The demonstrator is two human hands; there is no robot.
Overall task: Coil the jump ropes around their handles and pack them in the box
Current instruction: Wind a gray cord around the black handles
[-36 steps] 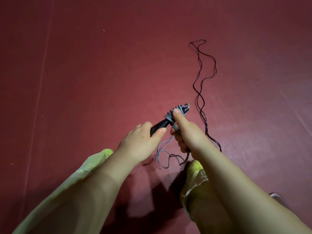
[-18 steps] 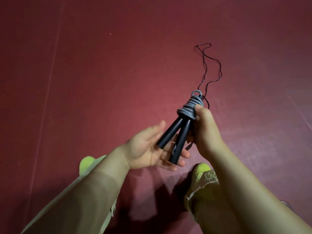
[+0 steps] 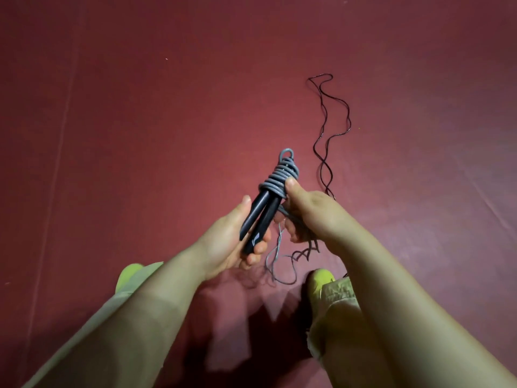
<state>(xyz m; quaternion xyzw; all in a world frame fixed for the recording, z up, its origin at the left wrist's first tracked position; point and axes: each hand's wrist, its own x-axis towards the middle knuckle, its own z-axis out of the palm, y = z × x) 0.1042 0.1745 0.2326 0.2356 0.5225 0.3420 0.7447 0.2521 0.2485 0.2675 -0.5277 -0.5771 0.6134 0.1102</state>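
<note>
- The handles [image 3: 261,217], two black sticks side by side, were held above the floor [image 3: 140,135] between both hands.
- The coil [image 3: 279,179] of grey rope bound their far ends, with a small loop standing past the last turn.
- Long axis: the handles ran from near-left to far-right, the free ends toward the person and the coiled end pointing away.
- The left hand [image 3: 232,242] cupped the free ends, its fingers curled round them.
- The right hand [image 3: 305,208] gripped at the coil's near edge, thumb pressed on the turns; slack rope [image 3: 279,264] hung below it.
- Advised: keep the thumb on the last turn, lay each new turn tight against the one before, and hold the handles parallel.
- A dark rope [image 3: 331,130] lay loose on the floor beyond the right hand.
- The box was not in view.
</note>
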